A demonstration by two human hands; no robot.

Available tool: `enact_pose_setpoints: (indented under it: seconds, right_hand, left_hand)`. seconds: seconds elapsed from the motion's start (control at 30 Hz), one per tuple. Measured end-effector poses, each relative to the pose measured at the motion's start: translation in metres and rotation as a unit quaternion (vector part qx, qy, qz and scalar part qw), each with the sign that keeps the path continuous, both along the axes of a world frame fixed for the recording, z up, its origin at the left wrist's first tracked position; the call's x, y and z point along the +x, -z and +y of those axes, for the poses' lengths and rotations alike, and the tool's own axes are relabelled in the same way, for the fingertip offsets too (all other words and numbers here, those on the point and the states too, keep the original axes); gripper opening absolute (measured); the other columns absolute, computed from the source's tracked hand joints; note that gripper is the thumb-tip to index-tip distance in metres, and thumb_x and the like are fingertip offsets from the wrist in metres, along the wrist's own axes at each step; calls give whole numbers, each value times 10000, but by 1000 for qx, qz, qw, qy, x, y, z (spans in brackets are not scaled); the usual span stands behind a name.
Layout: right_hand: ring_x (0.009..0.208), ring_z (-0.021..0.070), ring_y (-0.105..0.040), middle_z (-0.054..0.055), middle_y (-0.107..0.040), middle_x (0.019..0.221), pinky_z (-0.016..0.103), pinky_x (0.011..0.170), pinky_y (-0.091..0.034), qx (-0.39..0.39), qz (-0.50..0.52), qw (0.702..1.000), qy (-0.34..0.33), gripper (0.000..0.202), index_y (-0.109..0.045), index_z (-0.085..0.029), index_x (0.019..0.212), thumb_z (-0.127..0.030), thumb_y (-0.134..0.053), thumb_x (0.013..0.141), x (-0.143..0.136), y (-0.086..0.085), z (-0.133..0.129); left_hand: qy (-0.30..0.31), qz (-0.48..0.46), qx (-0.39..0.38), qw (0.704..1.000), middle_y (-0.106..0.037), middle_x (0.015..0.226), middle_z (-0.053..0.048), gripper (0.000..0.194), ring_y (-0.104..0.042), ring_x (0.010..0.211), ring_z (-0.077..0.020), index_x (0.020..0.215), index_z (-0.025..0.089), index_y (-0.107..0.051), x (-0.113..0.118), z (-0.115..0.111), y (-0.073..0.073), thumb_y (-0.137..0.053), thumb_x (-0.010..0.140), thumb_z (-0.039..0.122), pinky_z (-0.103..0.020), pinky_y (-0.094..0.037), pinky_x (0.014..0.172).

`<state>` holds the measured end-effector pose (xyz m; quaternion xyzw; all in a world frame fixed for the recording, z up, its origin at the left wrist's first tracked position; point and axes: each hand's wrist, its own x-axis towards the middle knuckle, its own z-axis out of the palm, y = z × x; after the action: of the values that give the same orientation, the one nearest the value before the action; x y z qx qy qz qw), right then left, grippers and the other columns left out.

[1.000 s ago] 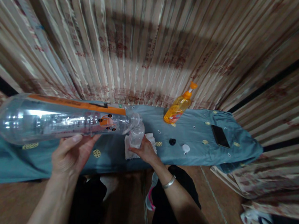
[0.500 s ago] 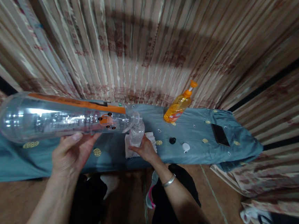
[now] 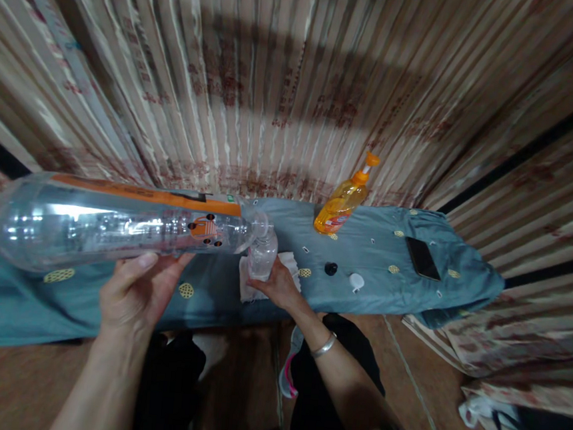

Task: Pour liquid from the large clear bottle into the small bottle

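My left hand (image 3: 142, 286) grips a large clear plastic bottle (image 3: 130, 225) from below, its label band orange. The bottle lies nearly level, and its neck points right, at the mouth of a small clear bottle (image 3: 262, 260). My right hand (image 3: 278, 284) is closed round the small bottle's lower part and keeps it close to upright above a white cloth (image 3: 289, 263). Whether liquid is running between the two mouths I cannot make out.
An orange pump bottle (image 3: 340, 206) stands toward the back of the blue-green covered table (image 3: 374, 293). A black cap (image 3: 330, 268), a white cap (image 3: 356, 282) and a phone (image 3: 422, 258) lie to the right. Pleated curtains (image 3: 279, 74) hang behind.
The large bottle's base has risen very slightly in view. Both hands keep their hold, and the other things stay where they were.
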<state>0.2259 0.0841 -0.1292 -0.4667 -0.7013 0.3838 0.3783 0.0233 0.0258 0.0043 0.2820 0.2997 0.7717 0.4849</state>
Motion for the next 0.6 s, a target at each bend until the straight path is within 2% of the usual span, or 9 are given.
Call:
enact_pose_setpoints:
  seconds: [0.3,0.6]
  right_hand:
    - [1188,267,-598,83,-642,1261,420,1023,-458,-4,1,1000,0,684,-522,-208,1295,-316,-799,679,0,0,0]
    - [1191,271,-597,97,-633,1277,424,1029,-453,-5,7,1000,-6,684,-518,-194,1285,-311,-809,677,1,0,0]
  left_hand:
    - [-2,1,-3,1000,-760,1012,8,469,-647,1121,-313,1021,356,-716,1,-1,-1,-757,593,170,-586,-435,1046]
    - [-4,-11,-1,1000,-763,999,-9,438,-642,1127,-326,983,334,-726,1,-1,-1,-748,584,152,-573,-462,1024]
